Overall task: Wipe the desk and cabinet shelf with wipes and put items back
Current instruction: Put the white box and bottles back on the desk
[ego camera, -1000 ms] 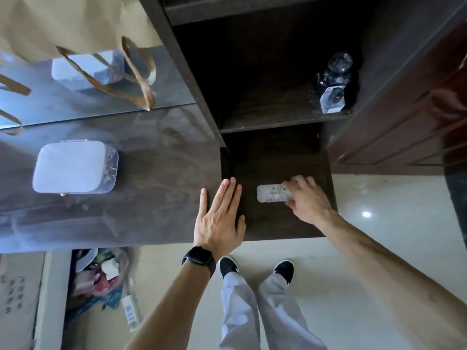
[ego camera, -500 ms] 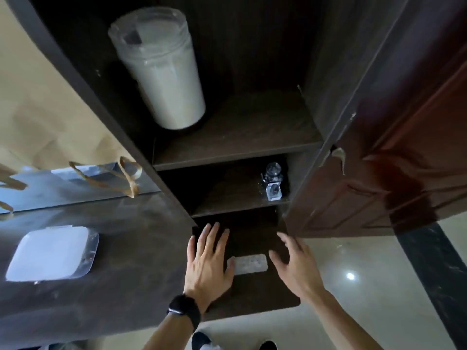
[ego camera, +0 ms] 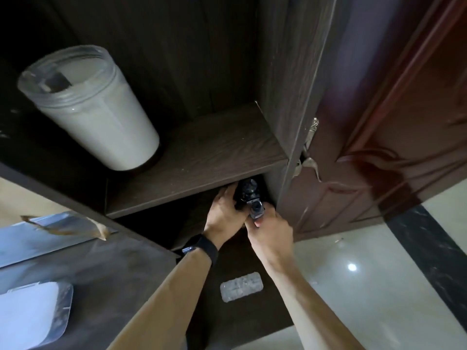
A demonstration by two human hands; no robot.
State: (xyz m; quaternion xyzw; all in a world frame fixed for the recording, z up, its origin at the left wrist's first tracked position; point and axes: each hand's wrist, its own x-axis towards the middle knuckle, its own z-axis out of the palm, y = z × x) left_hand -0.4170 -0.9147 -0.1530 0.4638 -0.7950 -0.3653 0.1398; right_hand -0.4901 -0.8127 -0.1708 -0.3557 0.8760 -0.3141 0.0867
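Both hands reach into the lower cabinet shelf. My left hand point(ego camera: 223, 214) wraps around a dark glass bottle point(ego camera: 246, 192) with a round stopper. My right hand point(ego camera: 269, 229) pinches a small clear cube-shaped ornament point(ego camera: 256, 209) right in front of that bottle. A folded clear wipe packet point(ego camera: 241, 286) lies on the dark desk surface point(ego camera: 121, 269) below my forearms. The upper cabinet shelf point(ego camera: 202, 157) holds a large white tumbler point(ego camera: 93, 109) with a clear lid at its left.
A white box with a clear lid point(ego camera: 30, 314) sits at the desk's left. Brown paper bag handles point(ego camera: 65, 226) hang over a mirror at left. A reddish cabinet door point(ego camera: 394, 122) stands open at right, above glossy floor tiles point(ego camera: 366, 286).
Both hands left the desk surface and the wipe packet, rose into the lower shelf and closed on the glass bottle and the cube ornament. The camera tilted upward.
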